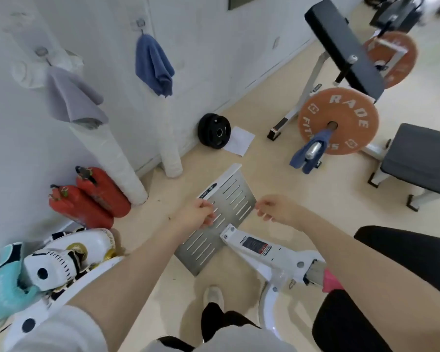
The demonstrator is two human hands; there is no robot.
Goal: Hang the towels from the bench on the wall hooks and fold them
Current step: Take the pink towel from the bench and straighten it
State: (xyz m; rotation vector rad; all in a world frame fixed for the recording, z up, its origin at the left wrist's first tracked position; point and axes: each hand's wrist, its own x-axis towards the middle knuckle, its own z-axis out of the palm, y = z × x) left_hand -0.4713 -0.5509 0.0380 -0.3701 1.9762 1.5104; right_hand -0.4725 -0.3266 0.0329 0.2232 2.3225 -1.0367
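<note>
Both hands are out in front with nothing in them: the left hand (197, 213) has its fingers curled loosely shut on air, and the right hand (277, 209) has its fingers half curled and slack, apparently free for the next towel. Directly under the fingers lies a slotted metal footplate (235, 196). Beyond the right fingers, a blue towel (305, 154) is draped over the barbell sleeve by the orange weight plate (338, 120), seemingly awaiting pickup. Far beyond the left fingers, a grey towel (73, 100) and another blue towel (154, 66) already hang bunched from wall hooks (140, 22), apparently not yet folded.
</note>
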